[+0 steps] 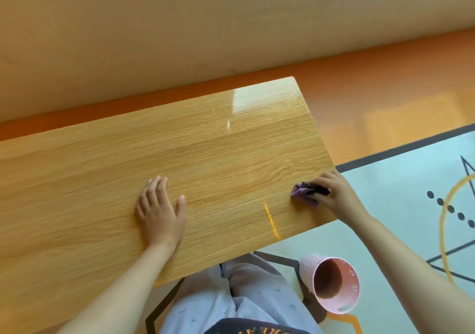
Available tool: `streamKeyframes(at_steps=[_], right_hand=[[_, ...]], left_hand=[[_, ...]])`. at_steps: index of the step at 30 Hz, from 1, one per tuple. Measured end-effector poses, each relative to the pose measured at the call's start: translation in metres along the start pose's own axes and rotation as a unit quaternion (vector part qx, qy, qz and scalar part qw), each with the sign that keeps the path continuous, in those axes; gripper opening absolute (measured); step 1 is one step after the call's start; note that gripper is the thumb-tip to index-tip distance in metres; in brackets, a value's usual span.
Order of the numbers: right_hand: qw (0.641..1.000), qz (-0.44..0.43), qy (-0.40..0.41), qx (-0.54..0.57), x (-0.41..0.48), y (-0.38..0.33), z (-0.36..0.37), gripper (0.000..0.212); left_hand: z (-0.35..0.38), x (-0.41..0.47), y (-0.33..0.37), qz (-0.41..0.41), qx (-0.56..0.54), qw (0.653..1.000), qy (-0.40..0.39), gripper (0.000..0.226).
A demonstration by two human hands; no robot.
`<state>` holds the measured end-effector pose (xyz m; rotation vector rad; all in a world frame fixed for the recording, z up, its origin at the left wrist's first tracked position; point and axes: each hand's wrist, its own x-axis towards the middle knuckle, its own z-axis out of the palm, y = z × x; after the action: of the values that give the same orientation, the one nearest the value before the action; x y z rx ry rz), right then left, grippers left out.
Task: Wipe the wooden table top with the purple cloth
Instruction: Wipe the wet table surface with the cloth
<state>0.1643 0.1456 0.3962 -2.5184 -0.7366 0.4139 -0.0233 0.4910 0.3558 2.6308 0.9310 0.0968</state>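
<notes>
The wiping is under way at the right end of the desk [205, 140]. The purple cloth [304, 192] lies bunched on the wood close to the right edge, toward the near corner. The top shines at its far right corner, but no streaks, crumbs or damp marks show anywhere, so I cannot tell which parts have already been wiped. Judging from where the cloth sits, the wide middle and left stretch of the desk probably remain to be covered.

The right grip [334, 192] grasps the cloth, fingers curled over its right part and pressing it to the surface, so the cloth pokes out to the left of the fingers. The left grip [160, 212] is released: it rests flat on the middle of the desk with straight fingers, well apart from the cloth.

A pink bucket [331, 282] stands on the floor mat [398, 205] near the person's knees.
</notes>
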Motion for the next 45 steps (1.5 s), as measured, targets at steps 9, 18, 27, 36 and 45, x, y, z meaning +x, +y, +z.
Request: streamKeyframes(at_steps=[9, 18, 27, 36, 45], right_hand=[[0.989, 0.121, 0.082, 0.030, 0.038, -0.020, 0.010, 0.018], [0.978, 0.164, 0.106, 0.070, -0.079, -0.046, 0.047, 0.021], [0.961, 0.213, 0.149, 0.097, -0.080, 0.001, 0.020, 0.014], [0.995, 0.071, 0.034, 0.064, -0.074, 0.055, -0.020, 0.023], [0.977, -0.138, -0.162, -0.013, 0.003, 0.061, -0.052, 0.020]], left_hand=[[-0.006, 0.001, -0.002, -0.009, -0.059, 0.998, -0.031, 0.062], [0.004, -0.048, 0.061, 0.071, -0.094, 0.990, -0.074, 0.072], [0.039, -0.058, 0.155, 0.146, -0.061, 0.979, -0.128, 0.064], [0.069, -0.055, 0.180, 0.046, 0.002, 0.997, -0.066, 0.059], [0.070, -0.051, 0.185, 0.041, 0.007, 0.998, -0.047, 0.059]])
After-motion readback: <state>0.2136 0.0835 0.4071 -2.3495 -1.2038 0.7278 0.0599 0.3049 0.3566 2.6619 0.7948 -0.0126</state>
